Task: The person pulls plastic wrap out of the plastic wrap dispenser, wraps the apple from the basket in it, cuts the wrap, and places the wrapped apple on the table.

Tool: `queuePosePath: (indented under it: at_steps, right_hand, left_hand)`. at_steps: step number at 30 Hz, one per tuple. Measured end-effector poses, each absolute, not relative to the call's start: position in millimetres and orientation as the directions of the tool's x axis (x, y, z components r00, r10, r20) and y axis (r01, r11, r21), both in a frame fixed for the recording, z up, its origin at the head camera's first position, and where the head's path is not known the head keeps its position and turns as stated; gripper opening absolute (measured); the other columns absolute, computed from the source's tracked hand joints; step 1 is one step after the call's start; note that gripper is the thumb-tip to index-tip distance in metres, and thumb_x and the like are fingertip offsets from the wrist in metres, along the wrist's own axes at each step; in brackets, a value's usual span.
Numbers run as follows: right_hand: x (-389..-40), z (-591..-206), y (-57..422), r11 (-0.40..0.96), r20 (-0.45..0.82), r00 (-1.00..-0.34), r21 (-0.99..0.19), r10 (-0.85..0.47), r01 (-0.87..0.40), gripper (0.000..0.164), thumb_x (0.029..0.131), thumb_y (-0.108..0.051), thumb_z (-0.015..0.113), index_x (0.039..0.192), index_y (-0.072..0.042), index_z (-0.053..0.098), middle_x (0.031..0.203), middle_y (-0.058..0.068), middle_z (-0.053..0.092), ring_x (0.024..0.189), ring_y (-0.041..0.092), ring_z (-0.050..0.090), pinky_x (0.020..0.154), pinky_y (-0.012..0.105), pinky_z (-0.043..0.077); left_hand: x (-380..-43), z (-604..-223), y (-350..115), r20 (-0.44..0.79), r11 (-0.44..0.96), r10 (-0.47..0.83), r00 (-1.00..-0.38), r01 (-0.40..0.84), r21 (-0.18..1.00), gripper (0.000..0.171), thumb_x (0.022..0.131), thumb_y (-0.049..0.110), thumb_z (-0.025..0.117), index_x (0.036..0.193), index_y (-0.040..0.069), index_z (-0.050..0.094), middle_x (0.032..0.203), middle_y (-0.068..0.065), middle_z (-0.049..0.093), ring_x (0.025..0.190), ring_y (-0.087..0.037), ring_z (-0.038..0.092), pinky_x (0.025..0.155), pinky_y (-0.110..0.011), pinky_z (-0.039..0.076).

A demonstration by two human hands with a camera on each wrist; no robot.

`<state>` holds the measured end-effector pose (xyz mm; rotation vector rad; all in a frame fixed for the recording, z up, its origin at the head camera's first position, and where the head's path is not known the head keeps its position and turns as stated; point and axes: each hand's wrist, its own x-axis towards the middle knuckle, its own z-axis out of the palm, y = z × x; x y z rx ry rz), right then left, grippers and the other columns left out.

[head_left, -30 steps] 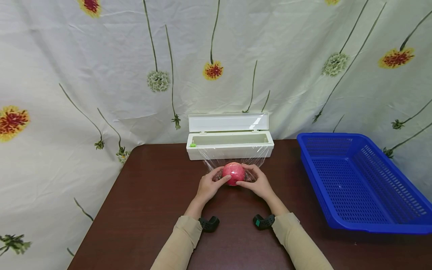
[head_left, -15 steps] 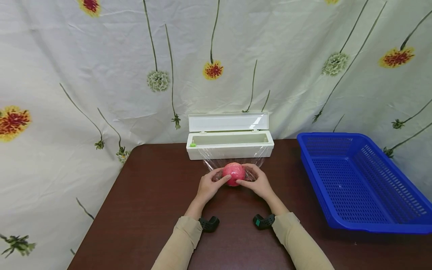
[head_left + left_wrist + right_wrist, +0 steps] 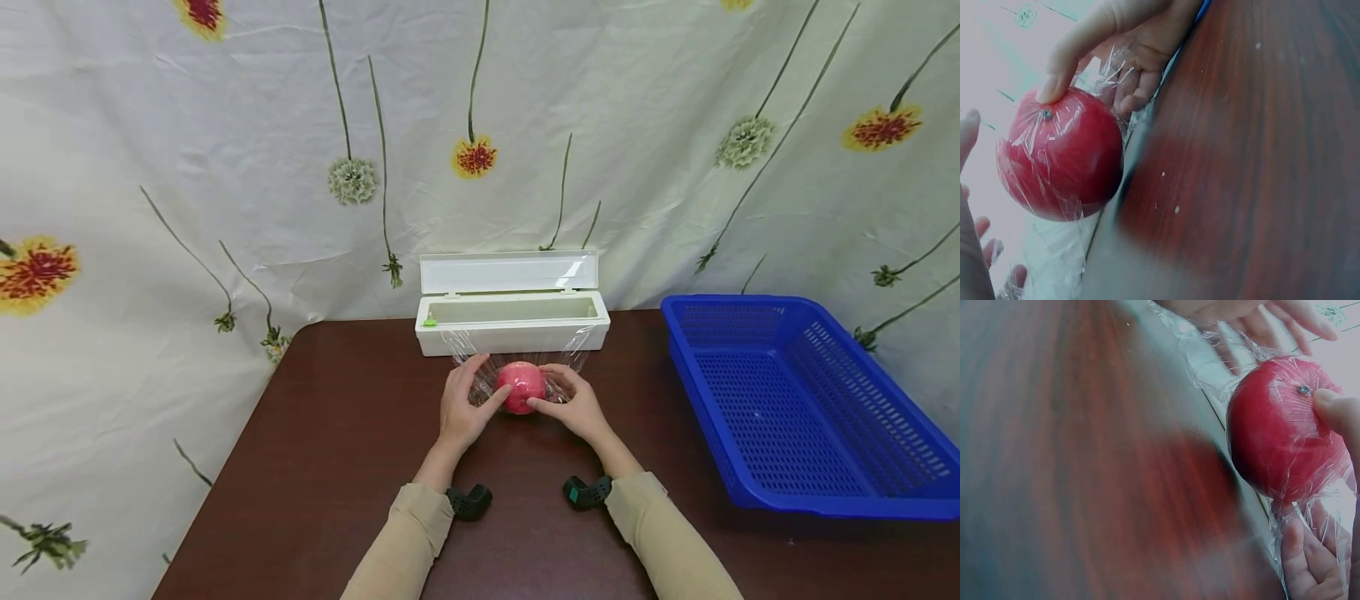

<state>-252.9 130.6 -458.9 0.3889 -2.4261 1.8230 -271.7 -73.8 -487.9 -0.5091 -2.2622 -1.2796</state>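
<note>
A red apple (image 3: pixel 521 387) covered in clear cling film (image 3: pixel 1047 147) sits low in front of the white cling film box (image 3: pixel 513 338). My right hand (image 3: pixel 579 410) holds the apple, its thumb pressed beside the stem and its fingers curled behind among the film. To the apple's left is my left hand (image 3: pixel 461 408), its fingers spread and extended toward the box. In the right wrist view, the left thumb stands apart from the apple. Film stretches from the apple back to the box front. The apple's underside is hidden.
The box's lid (image 3: pixel 510 272) stands raised at the back, and a small green slider (image 3: pixel 429 322) sits at its left end. A blue plastic basket (image 3: pixel 776 408) stands at the right on the dark brown table (image 3: pixel 330 450). Behind hangs a flowered cloth (image 3: pixel 285 117).
My left hand has let go of the apple, and its fingers have opened and moved forward along the film. My right hand and the apple have hardly moved.
</note>
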Motion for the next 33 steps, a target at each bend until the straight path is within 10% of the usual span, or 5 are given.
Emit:
queuePosePath:
  at_steps: [5,33]
  right_hand:
    - [-251.6,-456.8,130.5,0.246,0.235,-0.958,-0.931,-0.163,-0.27,0.051,0.078,-0.007,0.076,0.124,-0.001,0.054,0.123,0.023,0.057,0.112,0.037,0.054,0.095,0.049,0.043]
    - [-257.1,-464.5,131.9,0.296,0.189,-0.972,-0.929,-0.138,-0.222,0.048,0.079,-0.014,0.076,0.122,-0.004,0.056,0.118,0.021,0.06,0.105,0.034,0.057,0.09,0.048,0.046]
  left_hand:
    - [-268.5,-486.4,-67.2,0.646,0.493,0.192,-0.738,0.642,0.587,0.059,0.079,0.046,0.07,0.127,0.014,0.057,0.133,-0.011,0.05,0.124,-0.026,0.041,0.095,-0.054,0.039]
    - [-270.2,-492.3,-62.1,0.478,0.321,0.313,-0.82,0.566,0.76,0.078,0.067,0.008,0.085,0.135,0.012,0.048,0.14,-0.016,0.041,0.125,-0.027,0.041,0.101,-0.045,0.039]
